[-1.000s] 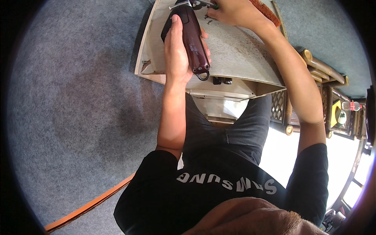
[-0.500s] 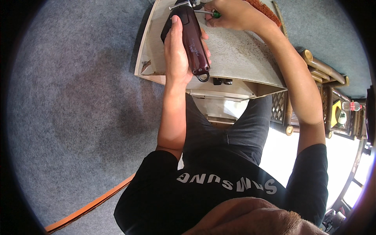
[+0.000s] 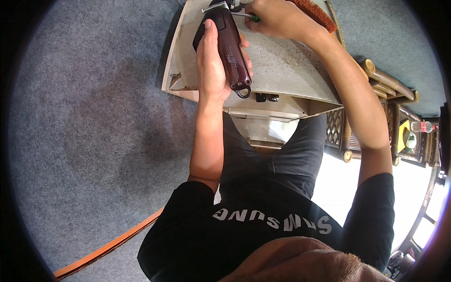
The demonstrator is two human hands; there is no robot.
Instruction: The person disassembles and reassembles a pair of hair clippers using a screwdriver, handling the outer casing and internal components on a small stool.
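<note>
My left hand (image 3: 213,68) is wrapped around a dark maroon hair clipper (image 3: 233,56), its thumb along one side and its fingertips showing on the other. The clipper's metal blade end points away from me, and a black hanging loop sticks out at the near end. My right hand (image 3: 277,19) pinches a screwdriver (image 3: 255,18) with a green handle. Its thin metal shaft runs leftward to the clipper's side near the blade. Whether the tip touches a screw is too small to tell. Both hands are above a pale wood-grain cabinet top (image 3: 286,70).
A brush with red-brown bristles (image 3: 319,16) lies at the cabinet's far right. Small black items (image 3: 266,97) rest in the open compartment below the top. On the right stands bamboo furniture (image 3: 392,82) with a plastic bottle (image 3: 422,127). An orange strip (image 3: 110,244) crosses the grey carpet.
My right hand has shifted slightly left with the screwdriver, nearer to the clipper. My left hand and the clipper have hardly moved.
</note>
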